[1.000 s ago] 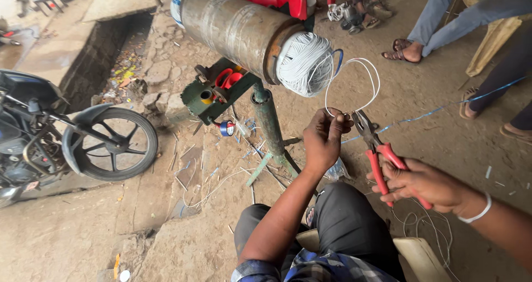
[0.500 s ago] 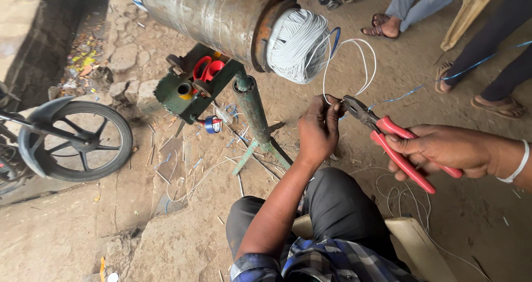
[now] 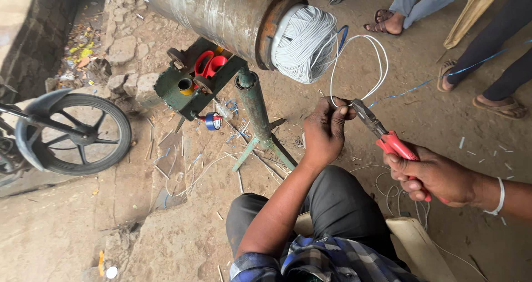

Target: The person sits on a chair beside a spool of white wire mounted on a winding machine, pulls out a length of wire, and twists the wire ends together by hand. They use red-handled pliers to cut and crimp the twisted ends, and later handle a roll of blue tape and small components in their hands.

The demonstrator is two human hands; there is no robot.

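White wire (image 3: 354,65): thin, light, springy, loops up from left hand (image 3: 324,129) toward coil (image 3: 305,41) on drum end. Pinched between left fingertips, grip closed tight. Right hand (image 3: 438,174) wrapped shut around red-handled pliers (image 3: 382,132), nose at pinch point (jaw gap unclear). Best held close beside pliers nose; likely slippery insulation.

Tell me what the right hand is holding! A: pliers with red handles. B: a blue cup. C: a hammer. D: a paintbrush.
A: the right hand grips pliers with red handles, their metal nose up at the white wire that the left hand pinches.
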